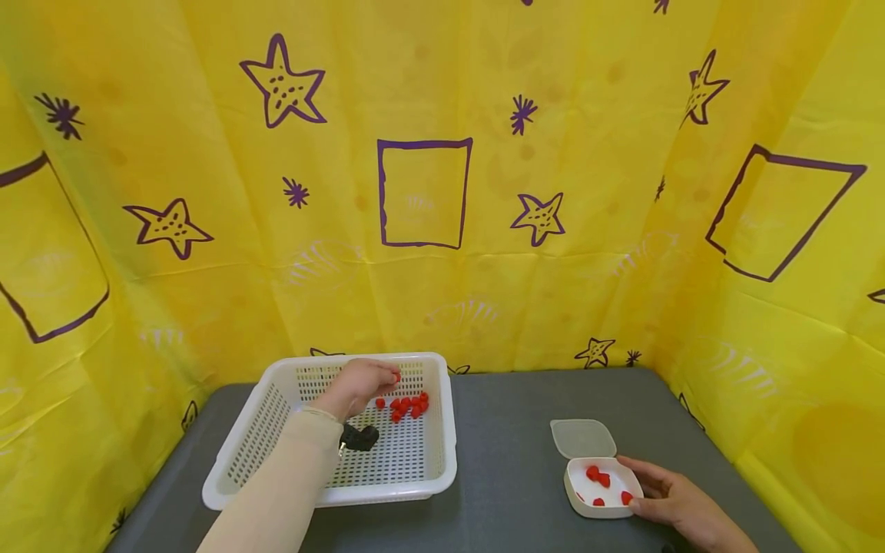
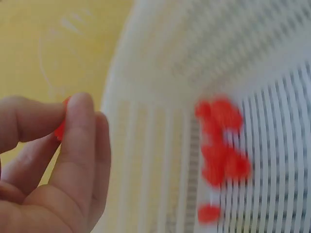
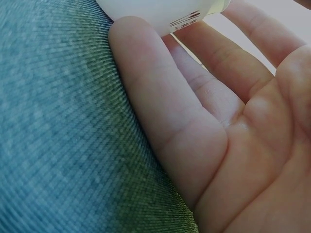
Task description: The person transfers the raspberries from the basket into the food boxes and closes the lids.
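My left hand is over the white plastic basket, near its back wall. Between thumb and fingertips it pinches a small red raspberry, mostly covered by the fingers in the left wrist view. Beneath and beside it, several red raspberries lie clustered on the basket floor. At the right, my right hand holds the side of a small white box, thumb at the front and fingers behind. Several raspberries lie inside that box. Its translucent lid is folded back.
A dark grey cloth-covered table lies under both containers. The yellow patterned curtain stands behind and along the sides. A black device is at the left wrist, above the basket floor.
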The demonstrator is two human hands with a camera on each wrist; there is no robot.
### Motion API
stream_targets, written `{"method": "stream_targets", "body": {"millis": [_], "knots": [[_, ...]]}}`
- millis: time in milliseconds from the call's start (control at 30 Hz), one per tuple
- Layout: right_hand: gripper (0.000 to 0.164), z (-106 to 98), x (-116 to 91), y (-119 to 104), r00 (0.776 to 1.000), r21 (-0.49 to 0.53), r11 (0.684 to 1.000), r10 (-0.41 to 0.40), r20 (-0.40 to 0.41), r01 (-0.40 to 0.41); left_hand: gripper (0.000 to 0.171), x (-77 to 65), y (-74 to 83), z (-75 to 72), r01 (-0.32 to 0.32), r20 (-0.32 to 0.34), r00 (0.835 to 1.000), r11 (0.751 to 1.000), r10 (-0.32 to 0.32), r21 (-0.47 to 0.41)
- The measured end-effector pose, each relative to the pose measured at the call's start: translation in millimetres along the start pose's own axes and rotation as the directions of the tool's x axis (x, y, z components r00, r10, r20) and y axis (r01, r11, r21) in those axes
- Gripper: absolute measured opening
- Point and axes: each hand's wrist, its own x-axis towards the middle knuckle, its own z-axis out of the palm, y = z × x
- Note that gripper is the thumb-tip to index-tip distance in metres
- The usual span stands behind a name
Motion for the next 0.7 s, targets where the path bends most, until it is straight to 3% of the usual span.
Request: {"method": "stream_targets", "body": {"millis": [133,333,567,700], "knots": [[0.060,0,0,0,1.000,0.003,1.000,0.005,0.000,-0.005,0.030,-5.6,9.2,21.6,-0.006,0.033,0.999,0.988,0.011,-0.154],[0.061,1,-1,0,1.000,-0.005,1.000,-0.002,-0.001,0.002,0.030,-20.0,21.5,65.1,-0.005,0.112,0.992,0.925,0.051,-0.381],[0.061,1,0,0,0.999,0.018,0.999,-0.032,0.015,0.032,0.026,-38.5,31.8,116.7,-0.006,0.146,0.986,0.896,0.079,-0.443],[0.062,0,0,1,0.999,0.034,0.999,-0.039,0.027,0.038,0.025,-47.9,29.9,146.2,0.003,0.152,0.986,0.888,0.076,-0.461]]}}
